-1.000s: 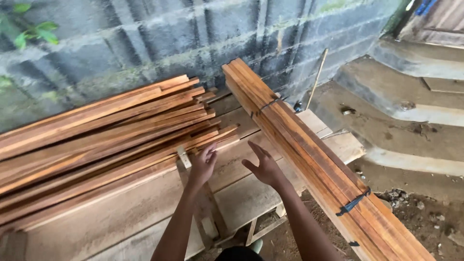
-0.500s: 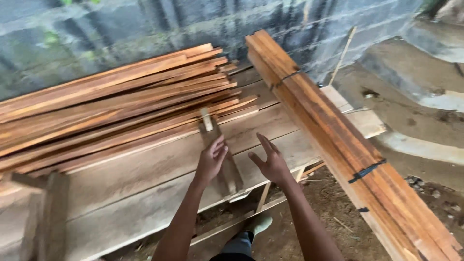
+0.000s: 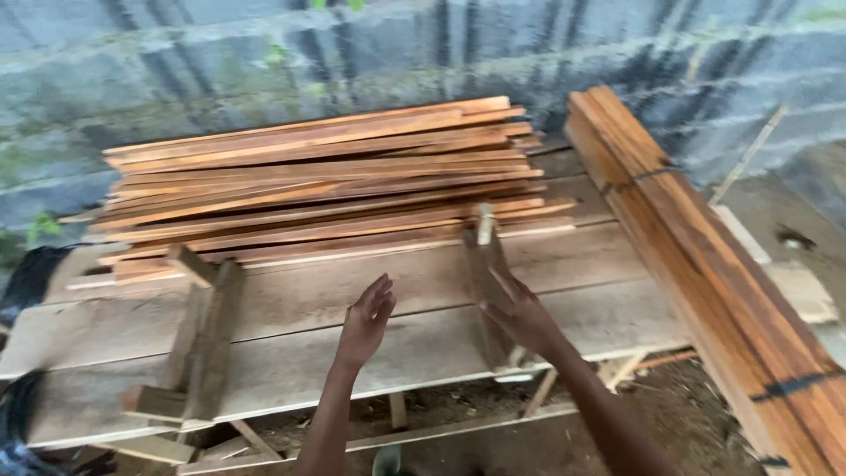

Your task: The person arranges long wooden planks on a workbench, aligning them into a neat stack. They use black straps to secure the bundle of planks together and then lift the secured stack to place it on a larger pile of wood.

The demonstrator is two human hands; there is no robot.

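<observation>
View swung left since half second before; both hands stayed raised, empty. Grey block wall (image 3: pixel 264 53) behind. Pale plank bench (image 3: pixel 352 353) carried stack of reddish wood slats (image 3: pixel 326 176); strapped slat bundle (image 3: pixel 705 264) lay right. Left hand (image 3: pixel 367 319) and right hand (image 3: pixel 520 313) hovered over bench, fingers spread wide.

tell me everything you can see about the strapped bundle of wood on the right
The strapped bundle is a long, tight pack of reddish-brown wooden slats with darker streaks. It runs diagonally from near the block wall down to the lower right corner. Two thin dark straps bind it, one near the far end and one near the near end. It lies across the right end of the plank bench, its near end overhanging. Neither hand touches it.
</observation>
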